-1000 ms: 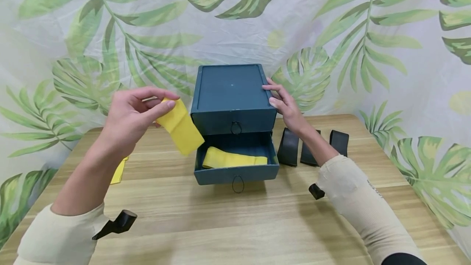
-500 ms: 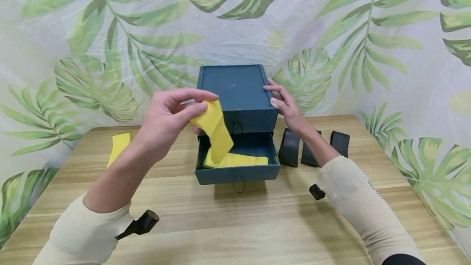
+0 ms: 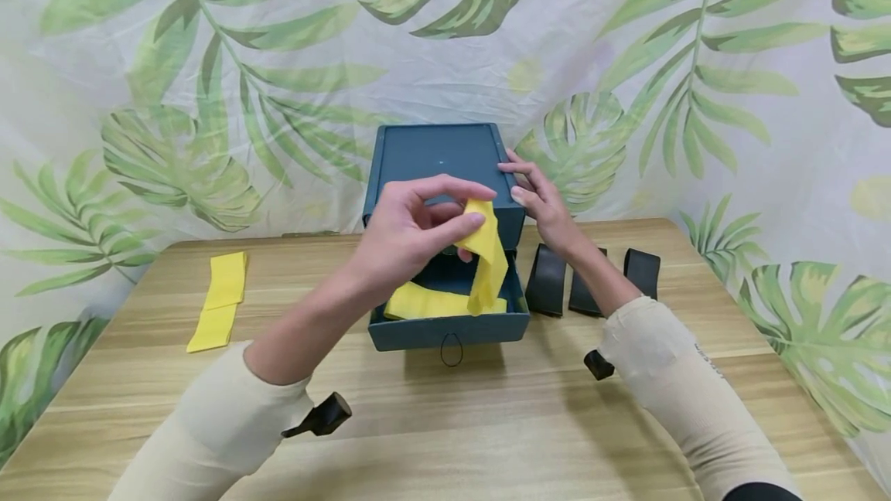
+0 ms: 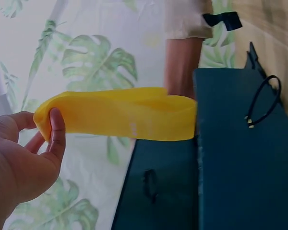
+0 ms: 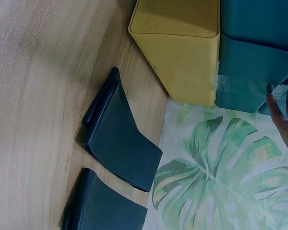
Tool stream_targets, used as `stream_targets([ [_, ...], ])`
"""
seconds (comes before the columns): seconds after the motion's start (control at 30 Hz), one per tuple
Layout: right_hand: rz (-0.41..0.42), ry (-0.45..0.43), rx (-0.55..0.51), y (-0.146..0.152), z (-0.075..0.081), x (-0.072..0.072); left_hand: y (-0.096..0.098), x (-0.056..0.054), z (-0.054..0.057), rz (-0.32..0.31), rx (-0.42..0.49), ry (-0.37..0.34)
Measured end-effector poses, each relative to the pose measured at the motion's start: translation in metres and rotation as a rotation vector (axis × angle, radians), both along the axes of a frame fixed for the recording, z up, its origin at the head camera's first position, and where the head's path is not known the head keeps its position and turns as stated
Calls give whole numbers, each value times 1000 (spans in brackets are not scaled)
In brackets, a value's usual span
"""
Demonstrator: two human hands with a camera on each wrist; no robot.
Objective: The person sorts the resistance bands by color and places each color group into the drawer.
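In the head view my left hand (image 3: 418,226) pinches one end of a yellow resistance loop band (image 3: 490,265) between thumb and fingers. The band hangs over the pulled-out lower drawer (image 3: 404,335) of a dark blue drawer box (image 3: 438,149). Another yellow band (image 3: 425,303) lies flat inside that drawer. In the left wrist view the held band (image 4: 120,115) is clearly a flat loop, stretching away from the fingertips. My right hand (image 3: 546,203) rests against the box's top right edge, thumb and fingers on its side and rim.
Several black bands (image 3: 547,281) lie right of the box, partly behind my right forearm. More yellow band (image 3: 221,300) lies on the table's left. A yellow box-like part (image 5: 187,67) adjoins the blue box in the right wrist view. A leafy cloth (image 3: 278,37) hangs behind the table.
My left hand has carried the yellow band rightward from the box's left side to over the open drawer. The right hand stays on the box. The yellow material at left is now uncovered.
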State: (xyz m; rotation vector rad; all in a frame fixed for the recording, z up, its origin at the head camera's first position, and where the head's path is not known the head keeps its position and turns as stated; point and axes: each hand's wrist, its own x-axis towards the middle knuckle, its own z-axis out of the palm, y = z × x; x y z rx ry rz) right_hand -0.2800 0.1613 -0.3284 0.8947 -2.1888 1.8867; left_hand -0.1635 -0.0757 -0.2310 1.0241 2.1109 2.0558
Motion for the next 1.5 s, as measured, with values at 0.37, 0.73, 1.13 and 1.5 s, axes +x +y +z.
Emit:
stream_targets([
  [0.37, 8, 22, 6, -1, -1, 0, 25, -18, -10, 28, -27, 23],
  [0.73, 13, 25, -1, -2, -1, -2, 21, -27, -10, 80, -122, 35],
  [1.13, 22, 28, -31, -2, 0, 0, 28, -23, -22, -13, -273, -37],
  [1.5, 7, -9, -18, 0, 0, 0, -10, -11, -44, 79, -433, -7],
])
